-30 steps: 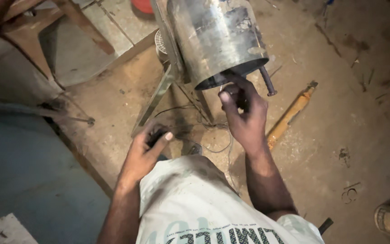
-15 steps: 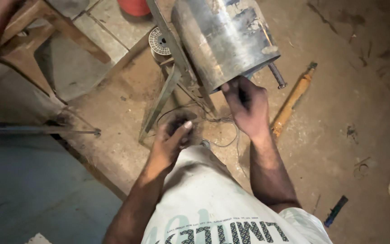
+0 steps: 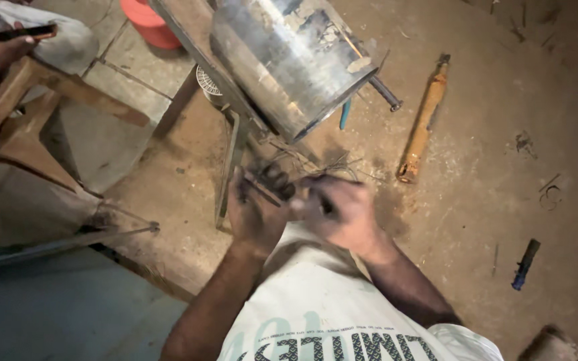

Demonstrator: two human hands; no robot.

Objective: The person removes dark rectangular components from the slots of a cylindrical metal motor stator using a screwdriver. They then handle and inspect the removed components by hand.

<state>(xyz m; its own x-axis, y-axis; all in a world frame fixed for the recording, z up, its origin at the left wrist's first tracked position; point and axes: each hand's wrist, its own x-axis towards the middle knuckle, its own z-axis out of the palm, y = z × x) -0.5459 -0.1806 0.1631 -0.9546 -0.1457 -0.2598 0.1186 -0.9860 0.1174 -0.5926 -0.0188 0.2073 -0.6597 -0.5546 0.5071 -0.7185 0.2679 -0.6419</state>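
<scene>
Head view shows a small dark part (image 3: 265,187), maybe a wire piece, clenched in the left hand (image 3: 255,210) just below the metal drum (image 3: 289,60). The right hand (image 3: 339,210) has left the drum's open end and now meets the left one, fingers closed on the same part. An orange rod (image 3: 423,124) lies on the floor (image 3: 503,154) nearby.
</scene>
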